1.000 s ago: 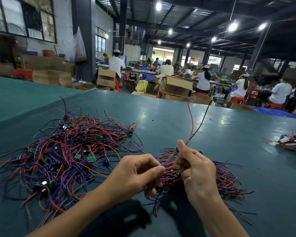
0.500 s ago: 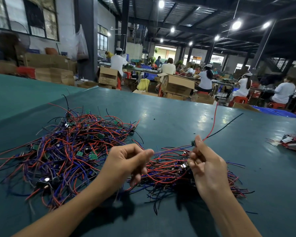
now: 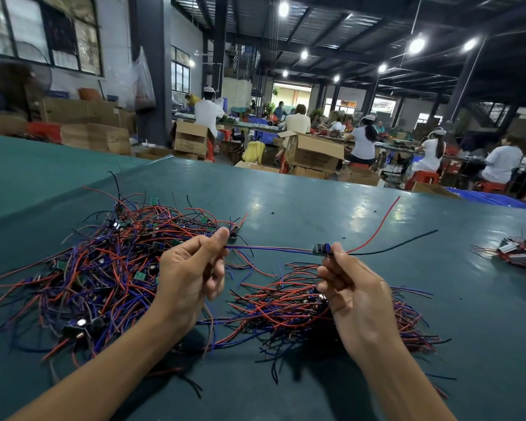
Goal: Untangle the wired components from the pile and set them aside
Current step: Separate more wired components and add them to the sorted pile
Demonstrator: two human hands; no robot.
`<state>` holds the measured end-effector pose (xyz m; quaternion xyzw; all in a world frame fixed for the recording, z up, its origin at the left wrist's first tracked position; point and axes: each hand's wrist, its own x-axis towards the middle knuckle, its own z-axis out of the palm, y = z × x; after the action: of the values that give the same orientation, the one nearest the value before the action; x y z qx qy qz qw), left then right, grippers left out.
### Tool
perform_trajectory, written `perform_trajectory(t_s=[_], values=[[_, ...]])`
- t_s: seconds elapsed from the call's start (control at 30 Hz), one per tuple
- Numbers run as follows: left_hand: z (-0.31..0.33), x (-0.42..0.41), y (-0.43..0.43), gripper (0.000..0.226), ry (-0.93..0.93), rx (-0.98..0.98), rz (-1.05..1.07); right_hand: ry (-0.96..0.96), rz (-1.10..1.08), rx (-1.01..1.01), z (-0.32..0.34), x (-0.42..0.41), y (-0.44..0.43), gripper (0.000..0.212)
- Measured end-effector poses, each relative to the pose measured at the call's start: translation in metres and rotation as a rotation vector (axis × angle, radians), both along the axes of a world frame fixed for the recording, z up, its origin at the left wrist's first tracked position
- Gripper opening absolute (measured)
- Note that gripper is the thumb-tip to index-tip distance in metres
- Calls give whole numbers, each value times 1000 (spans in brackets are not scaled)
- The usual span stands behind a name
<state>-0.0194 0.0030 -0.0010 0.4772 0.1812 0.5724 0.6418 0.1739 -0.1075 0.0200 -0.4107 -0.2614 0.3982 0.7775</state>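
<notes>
A big tangled pile of red, blue and black wires with small green boards lies at the left of the green table. A smaller, flatter heap of wired components lies in front of me, under my hands. One wired component is stretched level above the table. My right hand pinches its small board, whose red and black leads trail off to the right. My left hand pinches the ends of its blue and red leads.
The green table stretches ahead of the piles. Another small heap of parts sits at the right edge. Beyond the table stand cardboard boxes, and several seated people work at benches.
My hands have moved apart and risen, pulling one component's leads straight between them. Its red and black leads have swung down to the right.
</notes>
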Motion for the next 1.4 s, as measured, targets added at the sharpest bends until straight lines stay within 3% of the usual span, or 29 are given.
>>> perform_trajectory(t_s=[0.27,0.57,0.9,1.07,1.3,1.4], values=[[0,-4,7,37,-34,-54,44,-38,60,-3,3,-6,-4,15],[-1,-3,7,46,133,-102,200,39,1,-20,1,-4,-1,22],[-2,-6,10,47,121,-57,193,7,-10,-48,-4,1,1,16],[-3,-5,10,43,142,24,140,-74,12,-99,-3,0,1,24],[-3,-7,2,41,214,359,159,-192,61,-298,-2,-3,2,44],[0,-6,-1,46,180,374,122,-245,104,-345,0,-3,3,51]])
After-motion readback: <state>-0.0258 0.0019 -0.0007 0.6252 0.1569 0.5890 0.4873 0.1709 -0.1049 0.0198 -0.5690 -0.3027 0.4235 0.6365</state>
